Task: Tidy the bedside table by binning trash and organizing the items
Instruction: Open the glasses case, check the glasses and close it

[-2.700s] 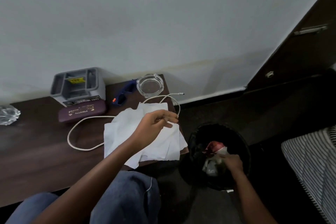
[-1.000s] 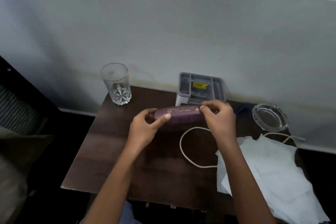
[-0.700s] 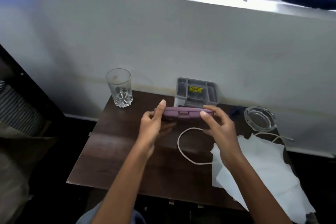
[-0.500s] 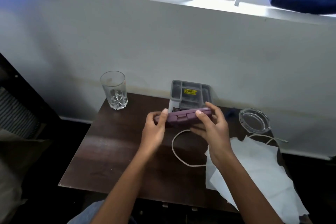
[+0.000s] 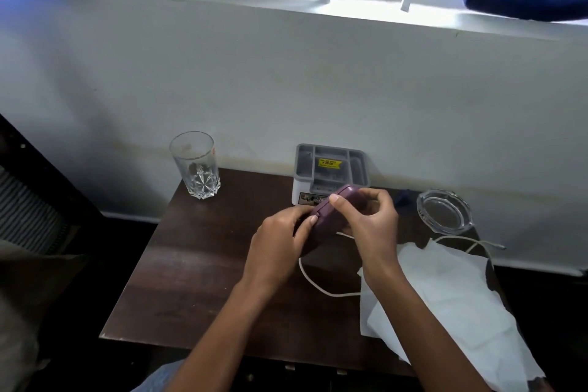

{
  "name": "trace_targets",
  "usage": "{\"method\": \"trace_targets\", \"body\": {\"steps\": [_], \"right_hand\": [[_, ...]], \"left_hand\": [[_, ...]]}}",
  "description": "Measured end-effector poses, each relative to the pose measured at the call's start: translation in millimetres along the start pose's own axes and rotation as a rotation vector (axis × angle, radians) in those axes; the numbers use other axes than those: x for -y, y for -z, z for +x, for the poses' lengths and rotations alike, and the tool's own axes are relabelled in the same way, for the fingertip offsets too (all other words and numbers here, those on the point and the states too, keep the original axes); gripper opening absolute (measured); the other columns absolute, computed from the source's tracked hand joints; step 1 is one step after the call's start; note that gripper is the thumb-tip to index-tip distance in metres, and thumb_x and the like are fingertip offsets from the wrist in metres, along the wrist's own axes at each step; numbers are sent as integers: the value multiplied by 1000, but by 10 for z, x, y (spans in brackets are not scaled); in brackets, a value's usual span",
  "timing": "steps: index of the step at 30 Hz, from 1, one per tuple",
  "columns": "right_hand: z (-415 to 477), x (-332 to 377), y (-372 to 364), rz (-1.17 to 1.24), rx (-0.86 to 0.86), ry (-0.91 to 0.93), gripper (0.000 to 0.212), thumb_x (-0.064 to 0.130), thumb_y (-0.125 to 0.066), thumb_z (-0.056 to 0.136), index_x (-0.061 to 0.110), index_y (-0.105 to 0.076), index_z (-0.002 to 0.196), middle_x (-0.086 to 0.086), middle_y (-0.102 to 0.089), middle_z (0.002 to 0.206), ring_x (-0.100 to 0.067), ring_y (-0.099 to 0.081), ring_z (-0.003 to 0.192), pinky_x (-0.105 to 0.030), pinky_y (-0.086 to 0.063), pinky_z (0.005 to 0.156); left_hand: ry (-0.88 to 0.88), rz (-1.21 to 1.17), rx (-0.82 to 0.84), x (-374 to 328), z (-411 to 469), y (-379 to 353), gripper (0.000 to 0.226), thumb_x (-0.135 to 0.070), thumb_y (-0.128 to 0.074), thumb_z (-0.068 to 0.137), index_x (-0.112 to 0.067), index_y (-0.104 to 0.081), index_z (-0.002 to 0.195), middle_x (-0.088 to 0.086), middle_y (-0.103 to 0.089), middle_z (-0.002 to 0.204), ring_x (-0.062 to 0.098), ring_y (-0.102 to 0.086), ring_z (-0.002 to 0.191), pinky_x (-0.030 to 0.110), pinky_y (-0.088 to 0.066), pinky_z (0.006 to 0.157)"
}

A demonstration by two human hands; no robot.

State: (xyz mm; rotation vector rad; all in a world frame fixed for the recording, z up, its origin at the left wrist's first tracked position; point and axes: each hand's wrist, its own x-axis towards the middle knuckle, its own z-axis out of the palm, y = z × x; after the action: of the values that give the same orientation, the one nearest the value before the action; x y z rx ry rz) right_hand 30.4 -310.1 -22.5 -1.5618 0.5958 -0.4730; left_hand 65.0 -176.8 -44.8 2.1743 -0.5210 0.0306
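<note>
Partly hidden between both hands, the purple case [image 5: 324, 212] shows only its far end and a strip of its seam; the rest lies behind the palms, so whether its lid is parted cannot be told. A small blue object [image 5: 402, 197] peeks out just beyond the right hand [image 5: 372, 223] and is too covered to make out. The white cable [image 5: 318, 286] loops out from under the hands and disappears beneath the white tissue sheets [image 5: 445, 296], coming out again at the far right with its plug end past the table edge. The tissues overhang the table's [image 5: 191, 264] near right corner.

At the far edge against the wall sits a grey organiser [image 5: 331, 165], its compartments facing up; a yellow sticker lies in the middle one, and its front label is blocked by the case. To its left a clear tumbler [image 5: 195, 165] stands upright. To its right rests a glass ashtray [image 5: 444, 212].

The case is held above the table's middle, just in front of the organiser, tilted with its far end higher. The left hand [image 5: 280, 242] grips its near end, thumb on the seam. The right hand curls over its far end, thumb pressed on the top edge.
</note>
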Motion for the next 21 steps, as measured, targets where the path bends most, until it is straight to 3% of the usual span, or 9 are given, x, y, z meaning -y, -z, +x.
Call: {"method": "trace_targets", "body": {"steps": [4, 8, 12, 16, 21], "right_hand": [[-39, 27, -35, -21, -31, 27, 38, 25, -79, 70, 24, -50, 93, 3, -60, 92, -17, -63, 87, -44, -59, 73], [-98, 56, -68, -55, -61, 47, 39, 24, -80, 69, 19, -50, 94, 3, -59, 88, -15, -62, 83, -44, -59, 72], [-145, 65, -116, -49, -53, 24, 39, 22, -79, 70, 18, -50, 95, 4, -57, 88, -13, -61, 83, -43, -59, 74], [-157, 54, -134, -45, -45, 8, 37, 24, -79, 70, 30, -46, 85, 8, -56, 86, -10, -60, 80, -41, -59, 75], [-145, 25, -133, -40, -21, -10, 38, 24, -78, 71, 28, -47, 91, 8, -56, 89, -10, -60, 82, -40, -59, 77]], "left_hand": [[-39, 225, -37, -100, -24, 48, 29, -33, -42, 97, -23, -60, 118, -3, -66, 111, 22, -62, 99, 34, -47, 74], [-8, 288, -19, -150, -69, 88, 33, -34, -36, 99, -22, -55, 122, -2, -63, 116, 26, -62, 100, 36, -46, 72], [2, 400, -21, -154, -124, 97, 34, -33, -30, 100, -22, -50, 126, -3, -59, 119, 22, -62, 100, 32, -43, 71], [-5, 412, -56, -143, -137, 87, 34, -31, -32, 100, -19, -53, 123, -1, -61, 115, 22, -63, 97, 31, -43, 68], [18, 396, -33, -134, -128, 114, 34, -34, -32, 100, -23, -52, 124, -5, -60, 120, 20, -61, 102, 30, -44, 74]]}}
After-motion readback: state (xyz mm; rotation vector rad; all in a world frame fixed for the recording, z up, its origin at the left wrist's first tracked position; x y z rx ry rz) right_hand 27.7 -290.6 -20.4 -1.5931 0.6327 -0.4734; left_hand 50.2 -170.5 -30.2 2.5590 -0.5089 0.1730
